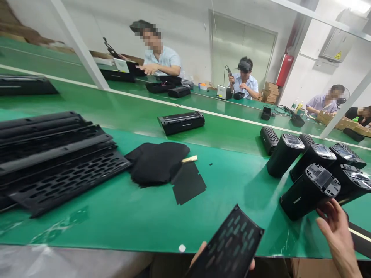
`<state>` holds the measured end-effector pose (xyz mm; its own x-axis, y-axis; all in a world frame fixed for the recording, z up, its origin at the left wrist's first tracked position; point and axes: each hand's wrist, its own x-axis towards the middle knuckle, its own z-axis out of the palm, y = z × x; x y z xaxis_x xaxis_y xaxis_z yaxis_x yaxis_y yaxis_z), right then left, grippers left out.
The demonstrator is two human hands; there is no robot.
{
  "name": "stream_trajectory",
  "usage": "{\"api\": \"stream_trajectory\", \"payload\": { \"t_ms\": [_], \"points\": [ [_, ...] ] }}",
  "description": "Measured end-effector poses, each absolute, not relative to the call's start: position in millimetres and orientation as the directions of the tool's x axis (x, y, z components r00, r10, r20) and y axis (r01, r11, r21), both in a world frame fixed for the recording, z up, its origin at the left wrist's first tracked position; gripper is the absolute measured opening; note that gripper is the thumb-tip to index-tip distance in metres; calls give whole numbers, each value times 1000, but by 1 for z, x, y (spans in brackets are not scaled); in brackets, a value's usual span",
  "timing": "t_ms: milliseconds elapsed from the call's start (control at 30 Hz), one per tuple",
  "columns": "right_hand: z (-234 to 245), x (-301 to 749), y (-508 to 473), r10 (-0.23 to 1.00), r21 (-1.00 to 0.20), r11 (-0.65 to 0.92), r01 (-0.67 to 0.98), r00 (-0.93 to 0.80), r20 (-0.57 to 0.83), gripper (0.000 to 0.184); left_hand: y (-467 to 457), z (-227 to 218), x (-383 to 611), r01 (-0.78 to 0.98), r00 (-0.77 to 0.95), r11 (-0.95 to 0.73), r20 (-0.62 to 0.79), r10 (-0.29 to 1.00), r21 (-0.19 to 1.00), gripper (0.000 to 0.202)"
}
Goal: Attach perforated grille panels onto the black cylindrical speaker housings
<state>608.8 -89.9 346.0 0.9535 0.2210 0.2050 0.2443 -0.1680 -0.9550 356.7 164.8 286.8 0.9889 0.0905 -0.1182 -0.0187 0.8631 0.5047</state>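
Head view: the left hand holds a perforated black panel by its edges, its fingers clenched on the rim, with most of the hand hidden behind the panel. The right hand is open, fingers spread, at the nearest of at least 5 black cylinders crowded at the right. Left of them lie black fabric sheets, a cut black sheet and a tan strip. Farther left sits a stack of perforated panels, many more than the 1 in hand. A closed black unit sits beyond. The green worktop shows a bare strip along its front edge, with room between the stack and cylinders
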Motion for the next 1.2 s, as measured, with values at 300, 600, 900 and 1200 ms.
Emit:
{"api": "stream_trajectory", "payload": {
  "t_ms": [300, 600, 900, 1200],
  "points": [
    [355, 637, -40, 443, -922, -245, 301, 880, 170, 104, 154, 288, 357, -93, 988, 907, 149, 34, 411, 112],
    [471, 601, 26, 852, -842, -344, 416, 514, -95, 115, 135, 320, 388, -531, 843, 734, 177, 508, 423, 85],
    [482, 555, 67, 955, -647, -292, 704, 250, -159, 114, 138, 332, 399, -635, 764, 609, 269, 587, 475, 66],
    [468, 553, 78, 967, -499, -199, 843, 85, -241, 102, 144, 339, 396, -694, 715, 573, 322, 620, 437, 71]
  ]
}}
